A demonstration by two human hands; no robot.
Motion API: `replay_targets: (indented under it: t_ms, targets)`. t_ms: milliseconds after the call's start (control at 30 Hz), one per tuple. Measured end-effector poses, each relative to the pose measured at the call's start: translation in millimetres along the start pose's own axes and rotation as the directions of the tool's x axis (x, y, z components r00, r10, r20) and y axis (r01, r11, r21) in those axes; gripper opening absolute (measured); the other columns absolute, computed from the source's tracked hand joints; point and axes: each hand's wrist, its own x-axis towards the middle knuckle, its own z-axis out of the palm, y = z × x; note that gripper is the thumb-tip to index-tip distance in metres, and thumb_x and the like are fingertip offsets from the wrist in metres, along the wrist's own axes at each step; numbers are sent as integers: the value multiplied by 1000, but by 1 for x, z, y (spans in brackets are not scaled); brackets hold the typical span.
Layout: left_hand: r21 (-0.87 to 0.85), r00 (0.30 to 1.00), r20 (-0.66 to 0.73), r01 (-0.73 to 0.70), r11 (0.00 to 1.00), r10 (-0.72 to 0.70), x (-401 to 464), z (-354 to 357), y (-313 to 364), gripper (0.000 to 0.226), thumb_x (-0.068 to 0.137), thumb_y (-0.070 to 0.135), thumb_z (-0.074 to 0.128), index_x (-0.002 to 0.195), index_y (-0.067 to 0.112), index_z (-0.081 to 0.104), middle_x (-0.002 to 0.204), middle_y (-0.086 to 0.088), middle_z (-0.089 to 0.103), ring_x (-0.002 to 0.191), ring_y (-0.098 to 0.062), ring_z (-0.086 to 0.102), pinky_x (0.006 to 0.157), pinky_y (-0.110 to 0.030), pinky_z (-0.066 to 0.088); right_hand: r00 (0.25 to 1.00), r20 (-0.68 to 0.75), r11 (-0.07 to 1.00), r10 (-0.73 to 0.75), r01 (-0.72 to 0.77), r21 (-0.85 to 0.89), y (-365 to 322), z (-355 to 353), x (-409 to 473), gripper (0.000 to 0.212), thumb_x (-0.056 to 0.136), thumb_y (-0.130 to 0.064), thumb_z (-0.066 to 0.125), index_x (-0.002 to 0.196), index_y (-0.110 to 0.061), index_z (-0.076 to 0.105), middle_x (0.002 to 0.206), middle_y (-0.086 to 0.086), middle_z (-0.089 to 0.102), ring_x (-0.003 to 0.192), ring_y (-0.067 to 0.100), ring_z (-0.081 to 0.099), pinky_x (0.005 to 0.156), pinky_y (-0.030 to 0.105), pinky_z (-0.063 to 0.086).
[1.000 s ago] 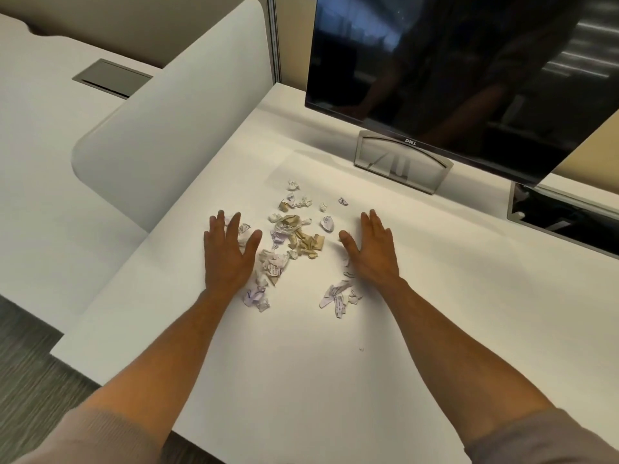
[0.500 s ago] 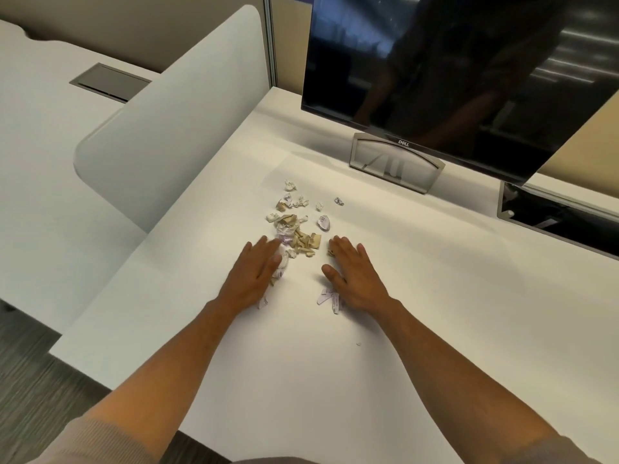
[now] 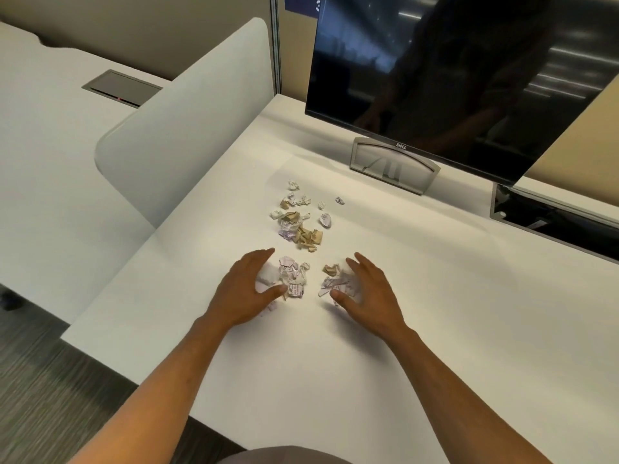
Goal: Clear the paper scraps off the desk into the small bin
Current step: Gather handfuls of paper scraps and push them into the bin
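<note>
Cupping crumpled paper scraps point(image 3: 291, 279) | L hand point(image 3: 244, 293) & R hand point(image 3: 368, 296) fingers loosely curved, gripping nothing | smooth white desk point(image 3: 435, 296)

On the desk point(image 3: 435, 329), paper scraps point(image 3: 299, 226) lie before the monitor point(image 3: 435, 78), divider point(image 3: 187, 128) at left.

The only word that could be read was "DELL", printed in pale letters on the lower bezel of the monitor point(image 3: 435, 78), well beyond the fingertips point(image 3: 268, 252) of both hands and off to their right. A partial white character sat on a blue sign point(image 3: 301, 5) above the monitor's left corner, too cropped to read. Some paper scraps point(image 3: 294, 289) between the fingers bore purple print, too small to make out.
</note>
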Motion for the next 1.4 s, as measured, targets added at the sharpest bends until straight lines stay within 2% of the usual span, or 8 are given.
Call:
replay_targets:
  t_ms: [100,233,400,600,767,1033,1200,1400]
  targets:
    - [168,980,143,114,979,-139,-3,-10,-6,102,66,58,77,149,38,21,146,2,28,131,-23,37,104,-39,40,992,69,990,109,-102,-101,-1,-7,-3,90,72,-67,64,146,-28,30,156,-4,21,141,20,20,111,38,29]
    - [198,947,228,182,963,-226,-5,-1,2,110,66,41,84,151,27,17,139,-7,26,114,-29,53,96,-30,43,967,157,975,201,-182,-127,-12,-3,-1,99,64,-63,71,145,-26,27,145,1,24,133,26,23,103,38,37]
    - [244,933,253,192,950,-254,2,12,31,105,71,29,82,152,25,14,137,-10,24,111,-33,56,95,-32,44,957,202,977,210,-196,-89,-34,3,12,81,64,-48,75,132,-23,37,129,5,30,123,28,29,92,36,43]
    - [317,915,293,180,931,-277,19,17,55,110,66,37,83,150,39,13,135,-9,25,115,-34,54,97,-39,47,943,261,977,209,-189,-101,-49,5,27,73,67,-40,75,129,-20,42,127,7,33,121,32,30,93,38,44]
    - [365,925,263,167,916,-274,28,26,64,88,70,51,74,144,34,31,131,-11,29,114,-38,52,95,-41,48,947,278,977,161,-114,-178,-59,11,32,70,71,-46,74,129,-22,46,125,9,38,117,34,34,92,40,44]
    - [434,960,182,115,893,-212,28,39,64,44,88,37,60,129,25,50,124,-11,41,110,-34,46,82,-36,45,983,184,951,8,50,-305,-59,25,23,32,91,-30,58,120,-16,58,118,8,52,111,34,41,72,35,42]
    - [487,977,165,36,873,-132,26,49,62,36,94,24,55,129,19,53,130,-9,44,112,-31,45,79,-33,45,989,143,944,-32,77,-322,-55,30,18,20,94,-10,48,106,-9,65,103,7,57,106,28,45,60,33,35]
    - [327,977,212,-62,943,-9,27,54,56,49,82,25,68,128,23,51,139,-8,43,115,-34,50,90,-44,49,992,124,952,-27,63,-298,-51,33,15,21,92,-4,47,102,-6,66,98,8,60,103,25,48,61,33,38]
